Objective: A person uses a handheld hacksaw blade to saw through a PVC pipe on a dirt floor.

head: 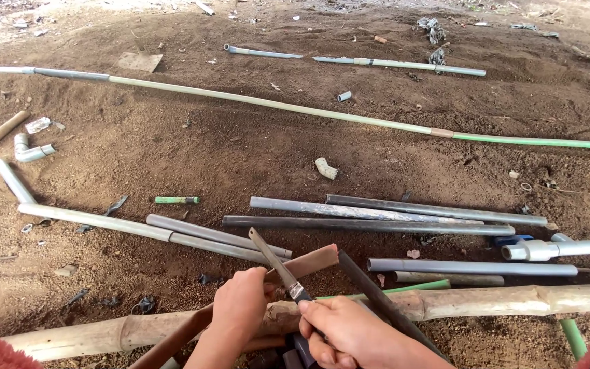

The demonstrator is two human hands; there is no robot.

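My left hand (239, 307) grips a short brown pipe piece (311, 262) that rests across a bamboo pole (507, 301) at the bottom of the head view. My right hand (353, 333) holds the handle of a narrow flat blade (271, 254), a saw or file, and the blade lies angled across the brown pipe, pointing up and left. A dark flat bar (377, 301) leans under my right hand. Both hands sit close together just behind the bamboo pole.
Several grey pipes (377, 210) lie on the brown dirt ahead. A long thin pipe (274, 102) crosses the ground farther back. A white tee fitting (544, 249) lies at right, an elbow fitting (29, 150) at left, a small green piece (177, 200) in the middle.
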